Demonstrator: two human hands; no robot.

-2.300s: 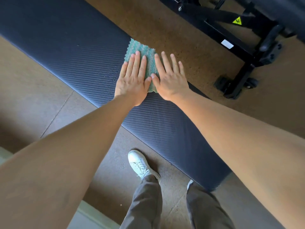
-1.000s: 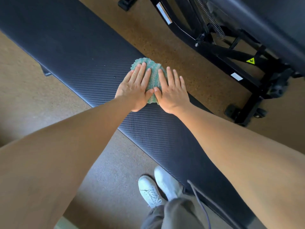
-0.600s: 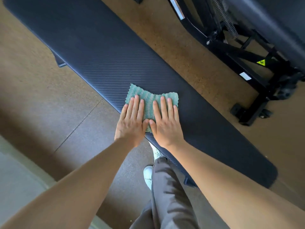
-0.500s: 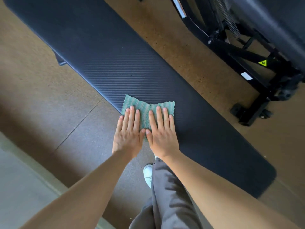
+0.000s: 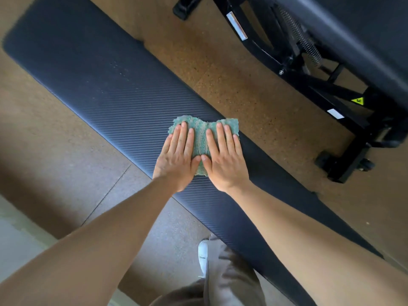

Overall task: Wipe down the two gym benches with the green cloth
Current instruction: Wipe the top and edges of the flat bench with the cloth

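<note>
1. Pressing flat on the cloth (image 5: 201, 138), both hands work the near bench (image 5: 99, 85), whose dark ribbed pad runs across the view from 10 o'clock to 5 o'clock.
2. The cloth lies bunched on that pad just past the view's centre. Its 1 o'clock corner reaches the pad's far edge, beside the floor (image 5: 231, 85).
3. The left hand (image 5: 176, 160) covers the cloth's 9 o'clock half. Its fingers (image 5: 183, 138) are straight and close together, gripping nothing, only pressing down.
4. The right hand (image 5: 225, 160) covers the 3 o'clock half the same way, fingers (image 5: 220, 138) straight and narrow. The 2 thumbs nearly touch over the cloth's middle.
5. Progress, as a judgement: the wipe of bench 1 is under way, with the cloth about mid-length on the pad. Nothing on the surface shows which stretches are done. A few pale specks (image 5: 119, 67) sit at 11 o'clock from the cloth; whether they are dirt or droplets I cannot tell.
6. The far bench (image 5: 353, 29) fills the 1 o'clock corner above its black frame (image 5: 320, 89), well apart from the cloth, with no hand on it. It looks left to do, so the task seems half done at best.
7. A white shoe (image 5: 203, 255) stands at 6 o'clock, beside the pad's near edge.
</note>
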